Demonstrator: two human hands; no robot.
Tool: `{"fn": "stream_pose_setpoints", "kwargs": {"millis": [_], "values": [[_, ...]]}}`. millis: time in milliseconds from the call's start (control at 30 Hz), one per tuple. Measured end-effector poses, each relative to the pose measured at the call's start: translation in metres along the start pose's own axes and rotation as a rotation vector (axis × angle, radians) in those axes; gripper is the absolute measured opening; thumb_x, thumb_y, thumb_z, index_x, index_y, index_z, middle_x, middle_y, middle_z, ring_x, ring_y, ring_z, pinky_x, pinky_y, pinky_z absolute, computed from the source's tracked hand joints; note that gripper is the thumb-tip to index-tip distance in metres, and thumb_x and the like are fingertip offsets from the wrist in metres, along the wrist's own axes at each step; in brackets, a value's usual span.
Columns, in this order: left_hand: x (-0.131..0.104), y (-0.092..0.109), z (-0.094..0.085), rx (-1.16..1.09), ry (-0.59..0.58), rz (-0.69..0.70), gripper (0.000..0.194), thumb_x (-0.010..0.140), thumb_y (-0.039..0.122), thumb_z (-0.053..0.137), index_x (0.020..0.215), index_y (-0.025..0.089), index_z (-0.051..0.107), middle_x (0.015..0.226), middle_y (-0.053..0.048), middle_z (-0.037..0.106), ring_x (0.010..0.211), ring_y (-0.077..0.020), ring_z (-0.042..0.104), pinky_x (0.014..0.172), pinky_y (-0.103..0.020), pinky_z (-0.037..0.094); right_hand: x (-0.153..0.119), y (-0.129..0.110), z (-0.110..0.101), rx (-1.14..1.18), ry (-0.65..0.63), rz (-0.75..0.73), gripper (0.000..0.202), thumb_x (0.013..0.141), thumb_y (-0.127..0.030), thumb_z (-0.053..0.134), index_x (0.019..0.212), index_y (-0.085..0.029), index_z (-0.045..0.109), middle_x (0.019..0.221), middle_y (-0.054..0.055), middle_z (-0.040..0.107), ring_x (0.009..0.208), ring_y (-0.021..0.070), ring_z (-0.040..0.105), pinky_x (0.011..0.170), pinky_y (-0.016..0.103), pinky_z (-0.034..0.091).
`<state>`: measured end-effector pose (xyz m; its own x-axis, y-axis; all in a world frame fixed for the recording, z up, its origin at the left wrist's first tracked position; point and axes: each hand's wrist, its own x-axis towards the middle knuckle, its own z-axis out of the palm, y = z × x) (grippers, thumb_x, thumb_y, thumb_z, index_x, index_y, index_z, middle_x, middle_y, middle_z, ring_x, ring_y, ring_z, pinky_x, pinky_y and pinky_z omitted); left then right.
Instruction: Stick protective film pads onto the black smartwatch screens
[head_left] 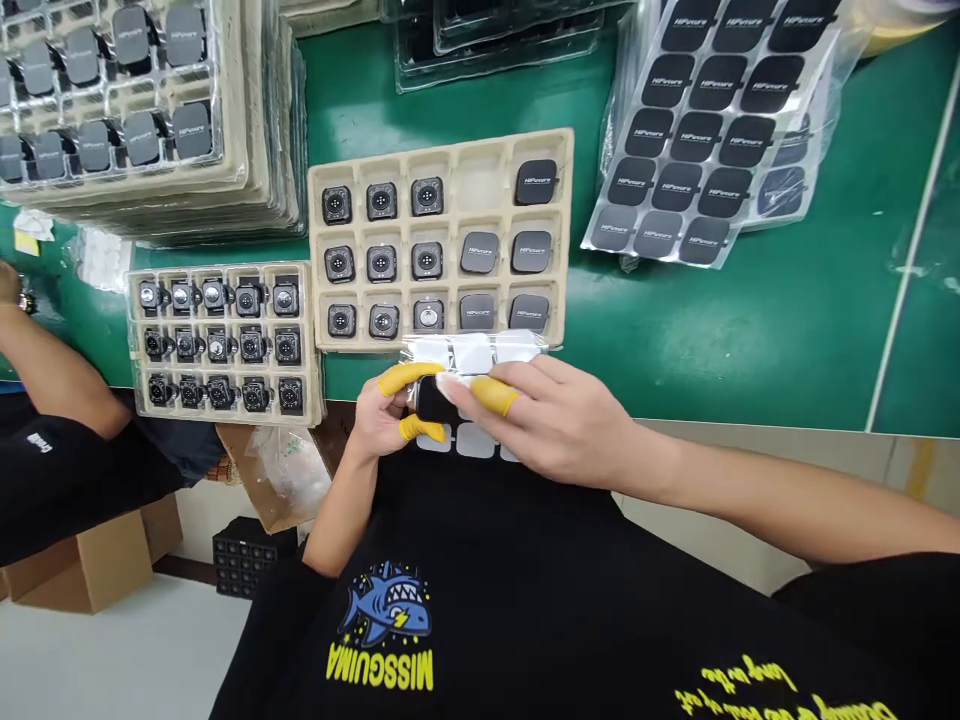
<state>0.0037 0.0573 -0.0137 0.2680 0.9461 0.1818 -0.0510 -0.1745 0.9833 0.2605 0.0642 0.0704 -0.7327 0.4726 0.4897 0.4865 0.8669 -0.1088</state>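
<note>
My left hand [386, 415], with yellow finger cots, grips a black square watch face [433, 398] between thumb and finger. Against its right side are the pinched fingers of my right hand [551, 415], which also wears a yellow cot; a whitish bit shows at the fingertips. A clear sheet with pale square labels [474, 352] lies around and under both hands. Just beyond, a beige tray [480, 185] holds watch modules in its left columns and dark "HiFuture" squares in its right ones, with one top compartment bare.
A second tray [217, 320] of watches sits left of the first. Tall stacked trays [255, 120] stand at the back left. Sheets of dark labels [675, 185] lie at the right. Another person's arm [67, 375] is at the far left, above cardboard boxes [94, 565].
</note>
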Motion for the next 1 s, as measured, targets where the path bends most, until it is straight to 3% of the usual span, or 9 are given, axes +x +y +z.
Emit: {"fn": "stream_pose_setpoints", "kwargs": {"millis": [100, 233, 333, 433, 600, 733, 833, 1000], "values": [[0.0, 0.001, -0.001, 0.009, 0.03, -0.009, 0.072, 0.073, 0.067, 0.099, 0.128, 0.022, 0.088, 0.097, -0.007, 0.086, 0.078, -0.0199, 0.08, 0.07, -0.027, 0.064, -0.007, -0.004, -0.002, 0.052, -0.011, -0.016, 0.027, 0.107, -0.004, 0.061, 0.121, -0.011, 0.082, 0.089, 0.006, 0.072, 0.089, 0.0214, 0.062, 0.07, 0.037, 0.043], [0.006, 0.005, -0.003, -0.003, -0.002, 0.041, 0.074, 0.07, 0.067, 0.101, 0.129, 0.024, 0.087, 0.092, -0.004, 0.083, 0.075, -0.0166, 0.075, 0.069, -0.025, 0.061, -0.011, -0.008, -0.006, 0.172, 0.033, -0.059, 0.023, 0.106, -0.003, 0.065, 0.123, -0.003, 0.08, 0.083, 0.006, 0.071, 0.089, 0.0226, 0.066, 0.066, 0.039, 0.044], [0.009, 0.007, -0.004, -0.039, 0.021, 0.055, 0.073, 0.073, 0.066, 0.1, 0.132, 0.024, 0.086, 0.098, -0.005, 0.082, 0.08, -0.0166, 0.077, 0.072, -0.025, 0.062, -0.011, -0.005, -0.015, 0.194, 0.114, -0.007, 0.026, 0.106, -0.002, 0.061, 0.127, 0.0, 0.076, 0.088, 0.008, 0.072, 0.09, 0.0241, 0.066, 0.066, 0.04, 0.047], [0.008, 0.007, -0.003, -0.047, -0.006, 0.064, 0.072, 0.072, 0.067, 0.1, 0.129, 0.023, 0.087, 0.097, -0.004, 0.081, 0.082, -0.0171, 0.077, 0.074, -0.025, 0.063, -0.009, -0.001, -0.021, 0.155, 0.171, 0.044, 0.027, 0.105, -0.002, 0.061, 0.127, -0.005, 0.077, 0.091, 0.007, 0.07, 0.09, 0.0223, 0.064, 0.065, 0.039, 0.047], [0.007, 0.007, 0.004, -0.049, -0.062, 0.068, 0.076, 0.077, 0.07, 0.096, 0.136, 0.024, 0.084, 0.103, -0.007, 0.083, 0.079, -0.0173, 0.076, 0.066, -0.025, 0.061, -0.003, -0.001, -0.017, 0.124, 0.058, -0.07, 0.025, 0.106, -0.005, 0.065, 0.125, -0.011, 0.079, 0.09, 0.005, 0.071, 0.091, 0.0213, 0.065, 0.066, 0.038, 0.045], [0.006, 0.011, 0.009, -0.008, -0.106, 0.13, 0.065, 0.088, 0.067, 0.09, 0.137, 0.024, 0.083, 0.109, -0.009, 0.086, 0.083, -0.0182, 0.079, 0.062, -0.023, 0.059, 0.002, -0.002, -0.012, 0.141, 0.006, -0.14, 0.025, 0.105, -0.004, 0.068, 0.125, -0.012, 0.081, 0.096, 0.005, 0.073, 0.092, 0.0197, 0.064, 0.067, 0.037, 0.043], [0.003, 0.011, 0.009, 0.025, -0.098, 0.15, 0.065, 0.089, 0.061, 0.092, 0.141, 0.025, 0.08, 0.11, -0.008, 0.086, 0.083, -0.0173, 0.08, 0.063, -0.021, 0.059, 0.006, -0.002, -0.008, 0.102, 0.021, -0.11, 0.025, 0.108, -0.007, 0.066, 0.127, -0.011, 0.08, 0.094, 0.005, 0.074, 0.089, 0.0196, 0.063, 0.066, 0.038, 0.042], [-0.002, 0.005, 0.008, -0.01, -0.006, 0.048, 0.074, 0.079, 0.066, 0.098, 0.136, 0.023, 0.082, 0.103, -0.006, 0.084, 0.079, -0.0176, 0.079, 0.069, -0.025, 0.063, 0.006, 0.004, -0.006, -0.023, 0.021, -0.009, 0.031, 0.108, -0.004, 0.056, 0.13, -0.007, 0.078, 0.087, 0.006, 0.073, 0.084, 0.022, 0.062, 0.065, 0.038, 0.043]]}}
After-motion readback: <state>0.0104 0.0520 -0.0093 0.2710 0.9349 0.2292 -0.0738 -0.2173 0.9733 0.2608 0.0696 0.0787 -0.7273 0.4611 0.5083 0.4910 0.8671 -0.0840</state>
